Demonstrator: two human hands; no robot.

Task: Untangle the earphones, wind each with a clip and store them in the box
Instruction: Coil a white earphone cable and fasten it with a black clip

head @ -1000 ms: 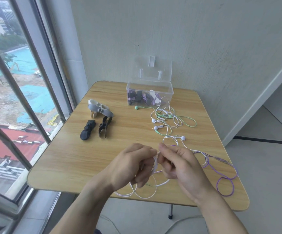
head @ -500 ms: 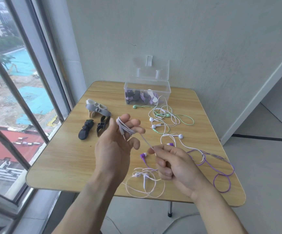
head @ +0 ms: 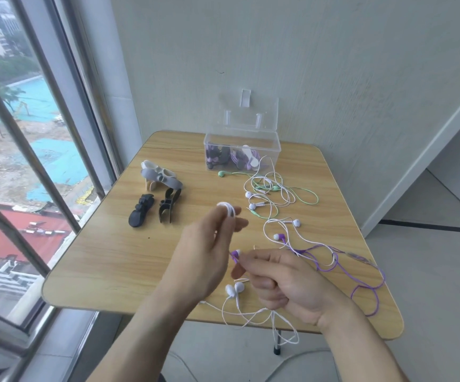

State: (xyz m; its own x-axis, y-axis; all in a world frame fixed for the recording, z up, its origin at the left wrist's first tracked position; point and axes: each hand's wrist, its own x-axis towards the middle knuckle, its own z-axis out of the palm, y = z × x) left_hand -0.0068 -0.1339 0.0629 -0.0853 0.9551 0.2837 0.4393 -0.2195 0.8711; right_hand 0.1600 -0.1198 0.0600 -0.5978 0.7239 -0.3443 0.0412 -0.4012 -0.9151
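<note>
Two hands wind a white earphone cord above a wooden tabletop [head: 107, 260].

The left hand [head: 201, 260] is up in the middle, with white cord [head: 227, 209] looped round its fingers. The right hand [head: 283, 282], at 5 o'clock from it, has its fingers curled and pinches the cord near a purple earbud [head: 235, 253]. Two white earbuds [head: 234, 289] hang under the hands at 6 o'clock. The clear box [head: 241, 154] sits at 12 o'clock with its lid up; inside are wound purple and white earphones with clips. Just in front of the box lies a tangle of green and white earphones [head: 271, 194]. Purple earphones [head: 341, 266] lie at 3 o'clock. Grey and black clips [head: 157, 194] lie at 10 o'clock.
</note>
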